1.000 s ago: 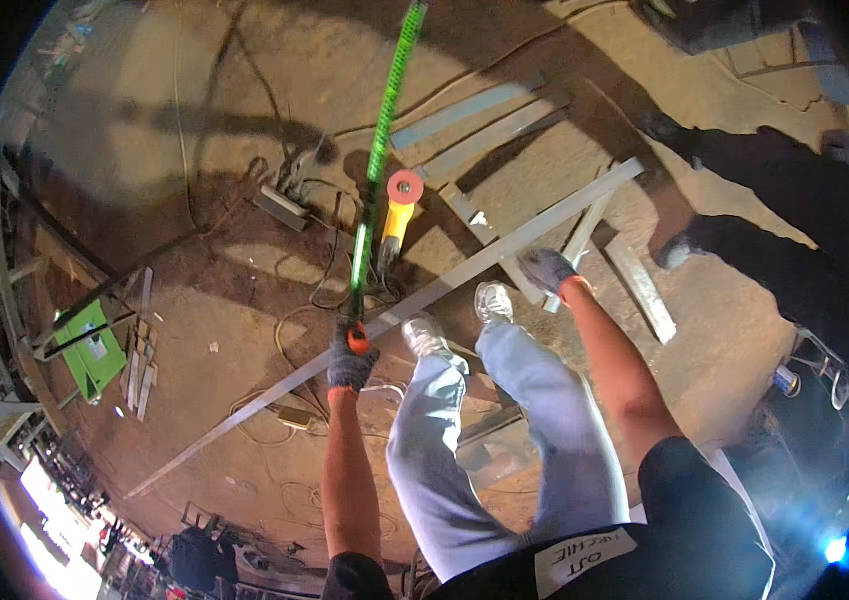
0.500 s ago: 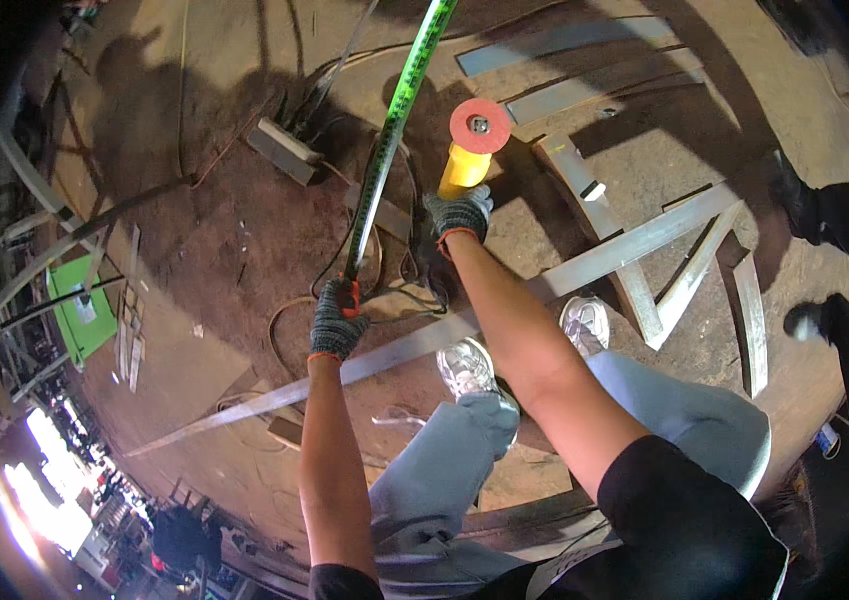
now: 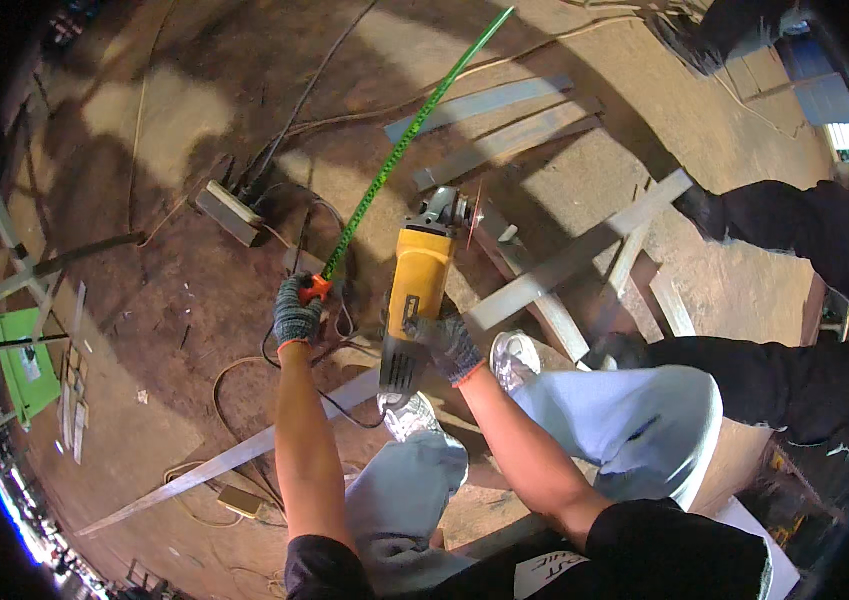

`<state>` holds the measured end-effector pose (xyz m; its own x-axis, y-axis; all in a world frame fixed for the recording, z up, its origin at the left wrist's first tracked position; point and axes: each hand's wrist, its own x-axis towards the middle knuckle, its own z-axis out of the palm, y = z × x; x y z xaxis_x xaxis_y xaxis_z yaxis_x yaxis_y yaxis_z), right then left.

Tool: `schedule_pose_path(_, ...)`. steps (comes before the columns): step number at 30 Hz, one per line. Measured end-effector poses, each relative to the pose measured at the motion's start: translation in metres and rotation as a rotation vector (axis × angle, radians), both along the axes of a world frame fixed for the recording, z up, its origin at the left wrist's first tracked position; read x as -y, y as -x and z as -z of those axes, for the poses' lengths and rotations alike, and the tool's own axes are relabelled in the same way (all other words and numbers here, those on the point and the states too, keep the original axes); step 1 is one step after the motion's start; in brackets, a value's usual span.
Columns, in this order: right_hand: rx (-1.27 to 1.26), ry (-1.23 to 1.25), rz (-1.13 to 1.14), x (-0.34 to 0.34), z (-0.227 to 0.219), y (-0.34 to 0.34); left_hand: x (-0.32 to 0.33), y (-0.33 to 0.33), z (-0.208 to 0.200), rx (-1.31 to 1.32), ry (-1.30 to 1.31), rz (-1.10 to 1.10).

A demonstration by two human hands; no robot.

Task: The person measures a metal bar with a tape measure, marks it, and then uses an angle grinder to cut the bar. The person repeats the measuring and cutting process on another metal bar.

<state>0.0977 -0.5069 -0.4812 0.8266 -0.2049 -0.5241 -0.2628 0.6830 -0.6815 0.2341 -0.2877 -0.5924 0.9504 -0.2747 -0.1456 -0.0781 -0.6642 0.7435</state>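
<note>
My left hand (image 3: 298,312), in a grey knit glove, is closed on the orange case of a tape measure (image 3: 316,288). The tape's green blade (image 3: 395,155) is drawn out, slanting up and to the right. In my right hand (image 3: 448,347), also gloved, is a yellow angle grinder (image 3: 423,275), gripped by its body with the head pointing away from me. Its thin red disc (image 3: 475,215) shows edge-on. Both hands are above a long flat metal bar (image 3: 585,258) that crosses the floor diagonally past my shoes.
Shorter metal pieces (image 3: 490,103) lie farther off. A power strip (image 3: 230,212) with cords sits left of the tape. Another person's dark-trousered legs (image 3: 765,215) are close on the right. A metal frame and a green sheet (image 3: 27,365) are at far left.
The grinder has turned so its disc is edge-on instead of facing up, and it has come nearer to me. The tape blade leans farther right. The other person's foot is closer to the bar.
</note>
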Motion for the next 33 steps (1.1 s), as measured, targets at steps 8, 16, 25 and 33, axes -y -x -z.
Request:
schedule_pose_path(8, 0.213, 0.136, -0.055, 0.032, -0.053, 0.061, 0.035, 0.016, -0.049, -0.006, -0.63, 0.01)
schedule_pose_path(16, 0.468, 0.258, 0.135, 0.085, -0.149, 0.044, 0.115, 0.029, -0.269, -0.37, 0.063, 0.896)
schedule_pose_path(25, 0.688, -0.01, 0.107, 0.099, -0.278, 0.014, 0.173, 0.122, -0.411, 0.094, 0.484, 0.514)
schedule_pose_path(33, 0.695, 0.385, 0.197, 0.125, -0.314, 0.029, 0.187, 0.126, -0.438, 0.382, 0.447, 0.628)
